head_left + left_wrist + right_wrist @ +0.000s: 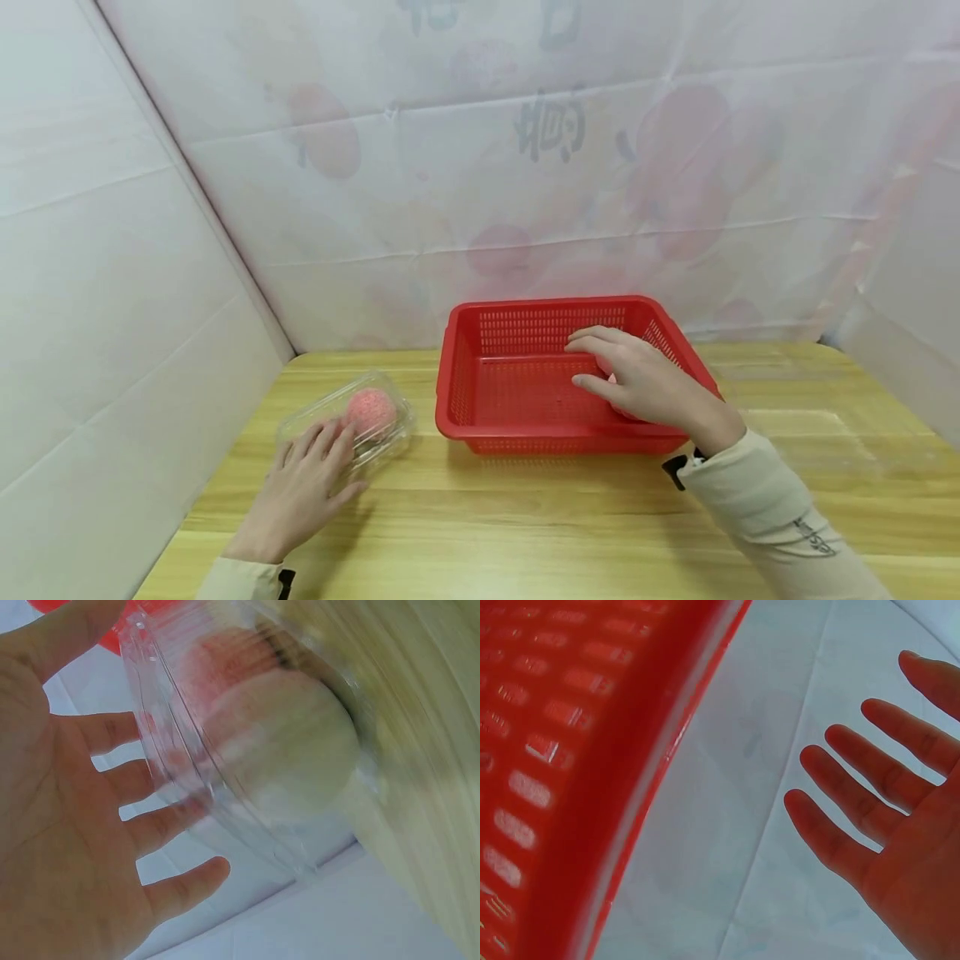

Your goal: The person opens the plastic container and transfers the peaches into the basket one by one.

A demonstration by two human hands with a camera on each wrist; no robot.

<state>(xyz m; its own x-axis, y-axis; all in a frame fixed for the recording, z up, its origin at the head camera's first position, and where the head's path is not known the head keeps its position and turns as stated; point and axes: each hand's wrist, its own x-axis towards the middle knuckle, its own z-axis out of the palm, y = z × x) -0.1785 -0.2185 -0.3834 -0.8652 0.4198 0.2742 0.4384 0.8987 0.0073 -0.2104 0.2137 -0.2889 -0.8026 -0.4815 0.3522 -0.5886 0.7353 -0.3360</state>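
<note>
A clear plastic box (322, 411) lies at the left of the table with a pink ball (371, 411) in it. The left wrist view shows a pale ball (300, 742) beside the pink one inside the box. My left hand (303, 487) reaches over the near side of the box, its fingers spread and touching the plastic. Over the right part of a red basket (457, 375), my right hand (637, 379) hovers with straight, parted fingers, holding nothing. Bits of pink things (612, 379) show under that hand, mostly hidden by it.
Faint clear plastic pieces (806, 429) lie on the wooden table (495, 525) to the right of the basket. A pale printed cloth (450, 192) hangs behind the table, and white sheets (97, 292) close in the sides.
</note>
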